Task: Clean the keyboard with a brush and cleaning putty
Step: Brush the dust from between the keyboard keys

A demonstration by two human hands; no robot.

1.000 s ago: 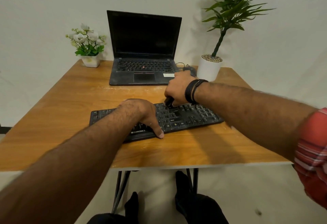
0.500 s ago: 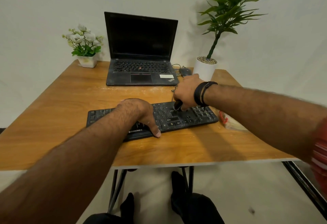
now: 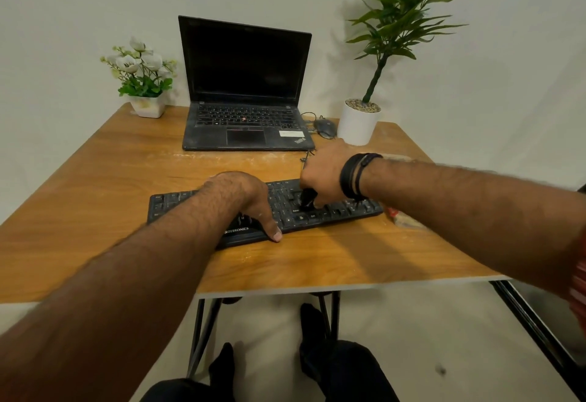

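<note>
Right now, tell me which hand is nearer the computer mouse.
Right. The right hand works on the keyboard just in front of the mouse; the left hand rests on the keyboard's middle, farther off.

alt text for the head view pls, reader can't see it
A person's right hand holds a dark brush on a black keyboard while the left hand rests on its front. Behind, on the wooden table, are an open laptop, a mouse, a flower pot and a potted plant.
</note>
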